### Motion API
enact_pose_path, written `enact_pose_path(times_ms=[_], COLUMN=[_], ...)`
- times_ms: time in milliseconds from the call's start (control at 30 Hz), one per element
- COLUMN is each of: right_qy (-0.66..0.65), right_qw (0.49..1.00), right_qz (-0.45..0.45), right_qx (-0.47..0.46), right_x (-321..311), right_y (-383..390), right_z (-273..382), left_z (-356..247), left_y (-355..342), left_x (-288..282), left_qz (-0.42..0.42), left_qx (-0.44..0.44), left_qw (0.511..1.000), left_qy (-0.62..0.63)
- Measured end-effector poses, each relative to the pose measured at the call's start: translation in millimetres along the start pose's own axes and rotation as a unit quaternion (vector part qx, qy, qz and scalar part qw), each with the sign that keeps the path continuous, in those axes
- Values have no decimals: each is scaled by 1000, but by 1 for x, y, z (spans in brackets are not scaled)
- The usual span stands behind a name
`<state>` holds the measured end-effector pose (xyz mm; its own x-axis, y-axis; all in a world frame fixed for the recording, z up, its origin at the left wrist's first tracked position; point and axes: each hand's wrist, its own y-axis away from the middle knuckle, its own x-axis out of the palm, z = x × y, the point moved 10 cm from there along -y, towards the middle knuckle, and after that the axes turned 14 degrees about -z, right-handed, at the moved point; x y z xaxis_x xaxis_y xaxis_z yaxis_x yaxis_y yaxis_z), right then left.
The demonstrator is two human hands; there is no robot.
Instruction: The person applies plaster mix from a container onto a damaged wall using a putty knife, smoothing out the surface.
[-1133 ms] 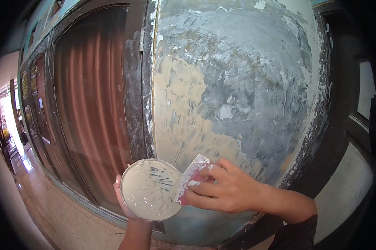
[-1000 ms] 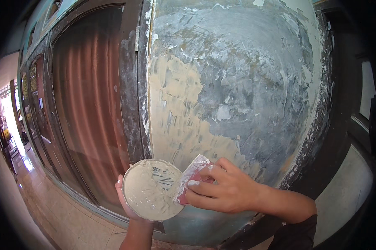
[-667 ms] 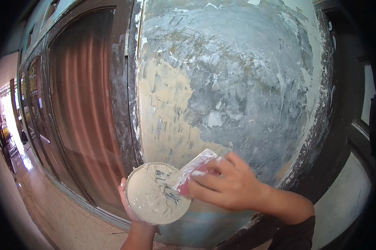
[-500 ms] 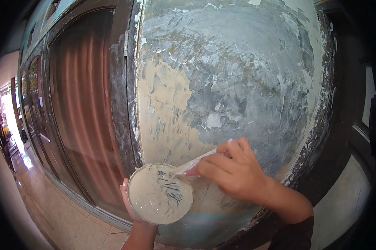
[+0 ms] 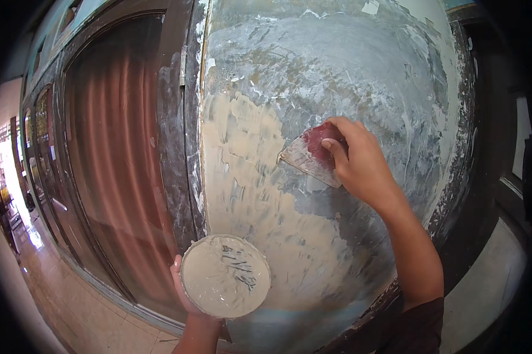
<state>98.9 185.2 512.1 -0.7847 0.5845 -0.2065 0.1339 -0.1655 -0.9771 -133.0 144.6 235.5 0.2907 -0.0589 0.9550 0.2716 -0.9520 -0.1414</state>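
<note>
My left hand (image 5: 186,300) supports a round lid (image 5: 210,298) from beneath and along its left edge. Cream-coloured putty is smeared over the lid, with dark marks showing through. Higher up, my right hand (image 5: 365,162) grips a putty scraper (image 5: 314,154) with a red handle part and a pale, caked blade. The blade's lower left corner, carrying a little putty, is at the grey wall (image 5: 360,76) beside the edge of a cream putty patch (image 5: 236,147). Whether the blade presses on the wall, I cannot tell. Most fingers of my left hand are hidden under the lid.
A dark wooden frame with a metal hinge (image 5: 183,65) borders the wall on the left. Beyond it is a glass panel with a reddish-brown curtain (image 5: 121,159). Tiled floor (image 5: 83,289) lies at lower left. Dark, chipped wooden trim (image 5: 463,118) runs down the right side.
My right hand has moved the scraper up and away from the lid to the wall. Putty now covers more wall to the lower right of the patch. My left hand keeps holding the lid.
</note>
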Motion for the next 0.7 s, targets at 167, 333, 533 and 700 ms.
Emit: enact_pose_path(times_ms=[167,333,533,700], right_qy=[35,31,104,64], right_qw=[999,999,994,997], right_qz=[3,-22,-16,-28], right_qx=[26,16,7,43], right_x=[2,-1,2,2], right_y=[-11,-16,-19,-23], right_z=[-3,-3,5,-2], left_z=[-13,-24,-25,-29], left_y=[-11,-21,-30,-31], left_x=[6,2,2,-2], left_qz=[6,25,34,31], left_qx=[-11,-11,-27,-27], left_qw=[1000,1000,999,999], left_qy=[-15,-2,-1,2])
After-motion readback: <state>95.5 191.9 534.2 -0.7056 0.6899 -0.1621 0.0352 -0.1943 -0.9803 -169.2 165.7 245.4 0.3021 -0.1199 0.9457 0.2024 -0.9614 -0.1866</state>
